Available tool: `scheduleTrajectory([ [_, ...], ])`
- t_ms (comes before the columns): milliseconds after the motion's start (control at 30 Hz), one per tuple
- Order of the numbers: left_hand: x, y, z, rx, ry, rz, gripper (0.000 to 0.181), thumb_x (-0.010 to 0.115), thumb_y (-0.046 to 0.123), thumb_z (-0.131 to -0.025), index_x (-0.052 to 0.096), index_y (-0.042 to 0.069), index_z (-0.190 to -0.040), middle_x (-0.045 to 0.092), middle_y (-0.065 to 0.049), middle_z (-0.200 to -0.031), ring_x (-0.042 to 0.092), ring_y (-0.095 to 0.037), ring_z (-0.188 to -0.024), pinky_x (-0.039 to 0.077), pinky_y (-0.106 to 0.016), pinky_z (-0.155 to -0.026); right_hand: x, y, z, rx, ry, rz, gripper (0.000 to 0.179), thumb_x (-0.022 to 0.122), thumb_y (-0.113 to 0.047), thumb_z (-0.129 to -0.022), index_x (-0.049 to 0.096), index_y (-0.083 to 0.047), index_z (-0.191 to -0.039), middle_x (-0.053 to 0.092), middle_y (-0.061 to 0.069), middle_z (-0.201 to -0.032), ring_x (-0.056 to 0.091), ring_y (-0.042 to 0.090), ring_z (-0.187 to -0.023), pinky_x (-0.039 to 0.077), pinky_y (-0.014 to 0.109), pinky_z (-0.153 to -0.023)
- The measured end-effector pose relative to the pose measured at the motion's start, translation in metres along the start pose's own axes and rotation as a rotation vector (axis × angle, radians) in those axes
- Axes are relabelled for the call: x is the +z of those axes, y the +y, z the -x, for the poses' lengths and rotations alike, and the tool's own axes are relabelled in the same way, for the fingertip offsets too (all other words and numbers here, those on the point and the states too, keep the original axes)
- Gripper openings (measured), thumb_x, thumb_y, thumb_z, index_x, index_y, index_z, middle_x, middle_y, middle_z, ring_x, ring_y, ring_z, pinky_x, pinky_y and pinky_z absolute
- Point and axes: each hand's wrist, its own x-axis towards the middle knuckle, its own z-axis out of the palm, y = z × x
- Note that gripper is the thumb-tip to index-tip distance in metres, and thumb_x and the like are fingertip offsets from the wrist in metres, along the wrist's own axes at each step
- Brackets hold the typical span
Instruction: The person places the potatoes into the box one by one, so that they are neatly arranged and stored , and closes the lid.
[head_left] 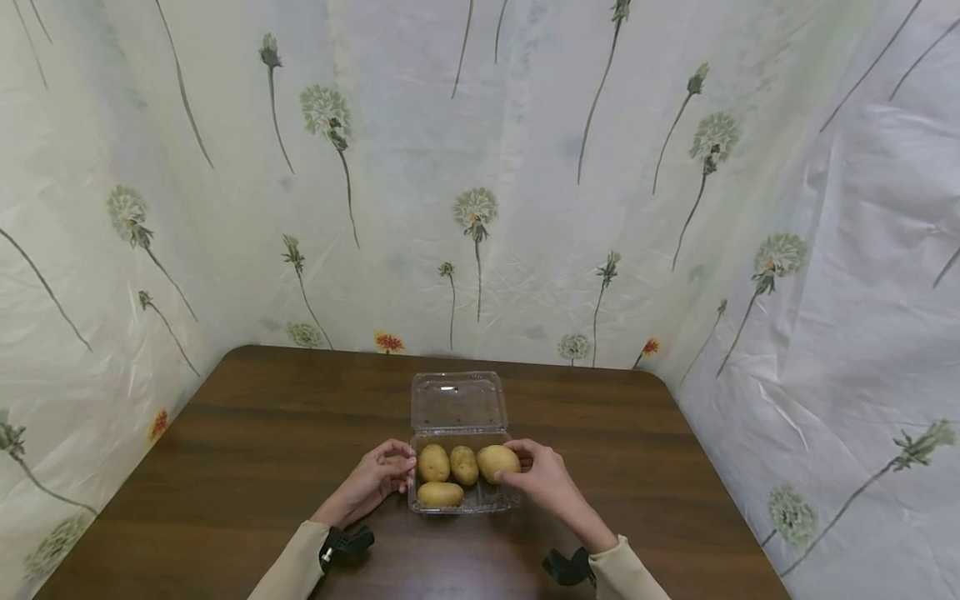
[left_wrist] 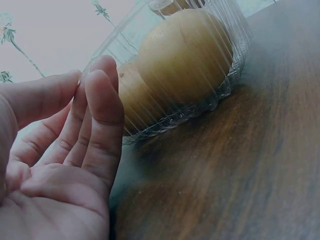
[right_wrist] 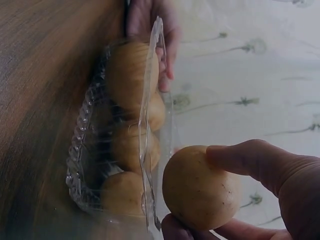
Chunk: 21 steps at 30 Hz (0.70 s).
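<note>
A clear plastic clamshell container point(head_left: 474, 505) rests on the table with its lid point(head_left: 459, 402) raised at the back. Inside lie several potatoes, among them one at the back left point(head_left: 433, 463) and another at the front left point(head_left: 440, 495). My left hand point(head_left: 384, 477) pinches the container's left rim between thumb and fingers, as the left wrist view shows. At the right side, my right hand point(head_left: 542, 477) grips a pale potato point(right_wrist: 200, 187) between thumb and fingers. This potato is over the container's right part in the head view and partly hides what lies beneath.
The dark wooden table point(head_left: 300, 417) runs out on both sides of the container. A pale curtain point(head_left: 525, 208) printed with dandelions hangs behind and beside it. Black wrist straps point(head_left: 348, 542) sit at the cuffs of both light sleeves.
</note>
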Motion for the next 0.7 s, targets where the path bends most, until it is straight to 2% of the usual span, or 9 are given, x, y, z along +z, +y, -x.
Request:
scheduleTrajectory([
  [133,-0.0009,-0.0009,-0.0011,-0.013,0.013,-0.003,0.012,0.054,0.009,-0.098,0.049,0.009,-0.109,0.064,-0.001,-0.080,0.061,-0.011,-0.071,0.049,-0.022,-0.062,0.0016,-0.0022,0.0003,-0.028,-0.049,0.014,0.048,0.082,-0.024,-0.076,0.064,-0.005,-0.116,0.069,0.012,-0.106,0.068,0.021,-0.091,0.055,0.028,-0.071],
  [500,-0.0001,-0.0003,-0.0001,0.003,-0.014,0.012,0.012,0.052,0.007,-0.099,0.049,0.008,-0.110,0.064,-0.001,-0.081,0.061,-0.011,-0.072,0.049,-0.022,-0.062,0.0046,-0.0058,-0.0006,-0.071,-0.143,0.042,0.046,0.080,-0.020,-0.077,0.063,-0.002,-0.116,0.069,0.012,-0.105,0.067,0.020,-0.089,0.054,0.026,-0.071],
  [700,0.0003,0.0005,0.0006,-0.002,-0.004,0.012,0.011,0.052,0.007,-0.098,0.049,0.008,-0.110,0.064,-0.001,-0.081,0.062,-0.011,-0.071,0.049,-0.022,-0.062,0.0065,-0.0093,-0.0015,-0.156,-0.193,0.122,0.038,0.079,-0.013,-0.075,0.066,0.001,-0.107,0.071,0.013,-0.099,0.067,0.020,-0.085,0.052,0.022,-0.067],
])
